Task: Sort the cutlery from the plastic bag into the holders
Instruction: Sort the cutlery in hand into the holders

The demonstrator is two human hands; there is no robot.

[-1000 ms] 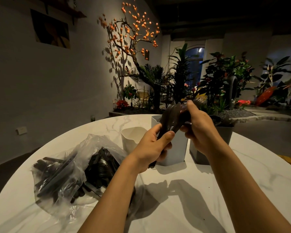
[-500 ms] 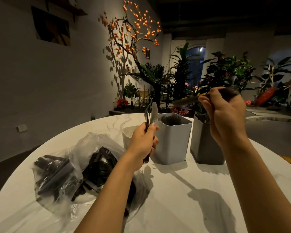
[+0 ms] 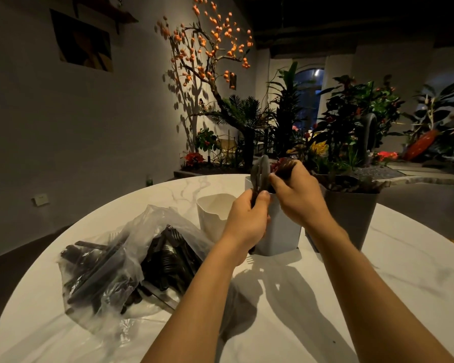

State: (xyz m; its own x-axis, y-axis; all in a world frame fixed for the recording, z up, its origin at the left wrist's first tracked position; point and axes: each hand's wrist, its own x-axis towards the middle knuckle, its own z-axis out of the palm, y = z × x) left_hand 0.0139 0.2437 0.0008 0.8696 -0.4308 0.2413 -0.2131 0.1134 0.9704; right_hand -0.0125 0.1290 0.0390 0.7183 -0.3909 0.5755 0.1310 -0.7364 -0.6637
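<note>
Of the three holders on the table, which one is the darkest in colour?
The dark grey holder, at the right end of the row, beside the right hand. The middle holder is light grey and the left holder is white.

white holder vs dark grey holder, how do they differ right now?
The white holder is pale, has a wavy rim and stands leftmost, beside the plastic bag. The dark grey holder is darker, looks taller, and stands rightmost with dark cutlery showing at its rim. Both are upright on the marble table.
</note>
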